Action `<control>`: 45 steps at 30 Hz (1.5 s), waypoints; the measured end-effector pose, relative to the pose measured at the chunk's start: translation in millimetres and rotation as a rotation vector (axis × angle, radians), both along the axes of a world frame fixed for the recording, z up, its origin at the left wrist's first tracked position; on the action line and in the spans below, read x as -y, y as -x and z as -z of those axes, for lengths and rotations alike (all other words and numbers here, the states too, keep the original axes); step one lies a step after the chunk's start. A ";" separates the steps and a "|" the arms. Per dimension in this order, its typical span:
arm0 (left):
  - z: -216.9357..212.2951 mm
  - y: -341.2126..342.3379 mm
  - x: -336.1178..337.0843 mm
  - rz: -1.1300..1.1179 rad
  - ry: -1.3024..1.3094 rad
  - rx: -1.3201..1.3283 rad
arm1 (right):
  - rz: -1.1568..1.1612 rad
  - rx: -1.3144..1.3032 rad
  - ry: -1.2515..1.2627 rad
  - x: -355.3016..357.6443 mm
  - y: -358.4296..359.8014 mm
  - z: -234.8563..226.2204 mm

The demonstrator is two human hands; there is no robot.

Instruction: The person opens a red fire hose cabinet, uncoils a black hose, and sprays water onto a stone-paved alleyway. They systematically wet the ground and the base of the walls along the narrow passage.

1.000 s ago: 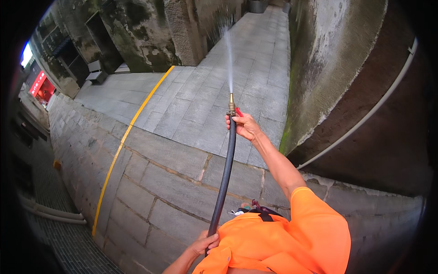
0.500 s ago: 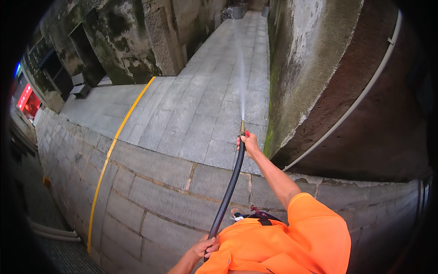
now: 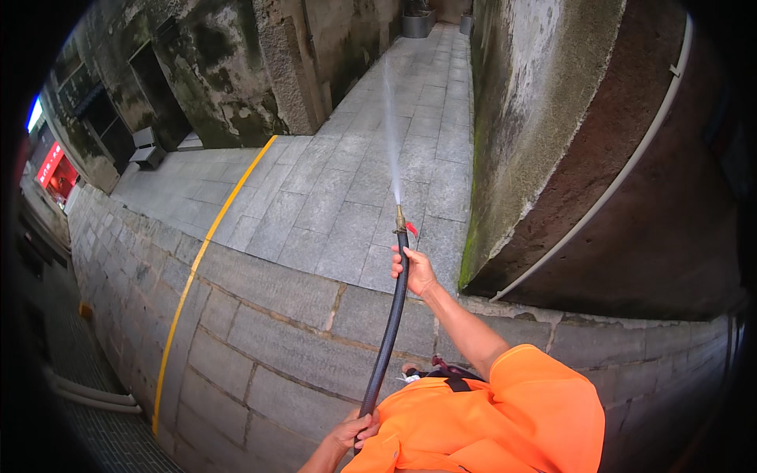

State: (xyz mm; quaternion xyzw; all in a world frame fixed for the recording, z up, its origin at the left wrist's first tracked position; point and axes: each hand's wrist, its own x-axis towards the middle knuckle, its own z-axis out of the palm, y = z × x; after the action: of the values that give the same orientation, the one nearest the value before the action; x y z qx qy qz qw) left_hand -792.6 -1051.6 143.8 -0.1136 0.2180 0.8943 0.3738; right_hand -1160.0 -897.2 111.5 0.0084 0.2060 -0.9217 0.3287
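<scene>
A black hose (image 3: 385, 340) runs up and forward from my waist, ending in a brass nozzle (image 3: 400, 217) with a red lever (image 3: 412, 229) on its right side. From the nozzle a white water jet (image 3: 392, 150) sprays ahead over the grey paving. My right hand (image 3: 415, 270) is closed round the hose a little below the nozzle, its arm stretched forward. Down beside my orange top, my left hand (image 3: 355, 430) wraps the hose's lower part. Where the hose goes past that hand is hidden.
Grey paving slabs (image 3: 315, 201) lead into a narrow passage. A rough wall corner (image 3: 512, 158) with a pale pipe (image 3: 607, 201) stands close on the right. A yellow line (image 3: 206, 236) crosses the ground. A grey chair (image 3: 147, 150) stands by the left wall; planters (image 3: 416, 26) stand far ahead.
My right hand has slid back along the hose, off the nozzle and lever. The nozzle and water jet have swung left. My left hand keeps its hold.
</scene>
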 end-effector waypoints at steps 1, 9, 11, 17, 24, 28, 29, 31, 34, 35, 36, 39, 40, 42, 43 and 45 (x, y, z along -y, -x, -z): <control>-3.6 -0.4 -0.5 -0.010 -0.007 0.003 | -0.052 0.052 0.109 5.5 -8.1 -5.3; -18.6 5.4 2.1 -0.014 0.106 -0.082 | 0.245 0.131 0.001 5.3 -20.1 -24.7; -37.6 15.3 4.7 -0.017 0.154 -0.112 | 0.303 0.125 -0.062 4.8 -12.6 -37.5; -88.2 78.0 5.3 -0.045 0.103 -0.126 | 0.345 0.124 -0.099 13.5 62.9 -71.8; -86.4 95.4 -3.2 -0.019 0.078 -0.157 | 0.364 0.081 -0.198 7.0 76.3 -106.3; -87.7 89.5 -8.7 -0.041 0.088 -0.150 | 0.330 0.070 -0.165 2.3 71.3 -103.3; -87.8 88.0 -10.1 -0.050 0.099 -0.142 | 0.328 0.070 -0.169 1.9 71.6 -103.4; -87.2 83.2 -12.5 -0.073 0.159 -0.139 | 0.322 0.076 -0.176 2.7 67.9 -106.3; -92.4 73.9 -20.3 -0.165 0.345 -0.150 | 0.332 0.067 -0.227 6.7 66.5 -110.1; -101.6 63.2 -25.4 -0.232 0.437 -0.143 | 0.337 0.057 -0.226 7.2 65.5 -111.5; -110.3 54.4 -29.4 -0.296 0.529 -0.138 | 0.345 0.046 -0.224 6.6 64.8 -115.0; -102.7 -3.7 -37.2 -0.306 0.875 -0.261 | 0.351 0.015 -0.242 11.5 63.9 -123.1; -93.4 -27.2 -41.3 -0.382 0.919 -0.127 | 0.365 0.003 -0.256 9.2 64.3 -124.5; -84.5 -59.5 -51.9 -0.538 0.997 0.143 | 0.373 0.009 -0.251 9.2 65.1 -119.5; -83.5 -59.8 -52.4 -0.519 1.016 0.120 | 0.374 0.010 -0.247 11.5 65.9 -115.7; -88.9 -49.7 -51.2 -0.483 1.059 0.083 | 0.355 0.025 -0.244 22.5 63.2 -114.7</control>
State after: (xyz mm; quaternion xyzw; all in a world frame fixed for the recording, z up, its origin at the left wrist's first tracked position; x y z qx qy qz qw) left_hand -742.8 -1000.4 232.7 -0.3663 0.5886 0.7182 0.0599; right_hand -1223.2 -919.7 226.1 0.0956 0.3074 -0.9331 0.1603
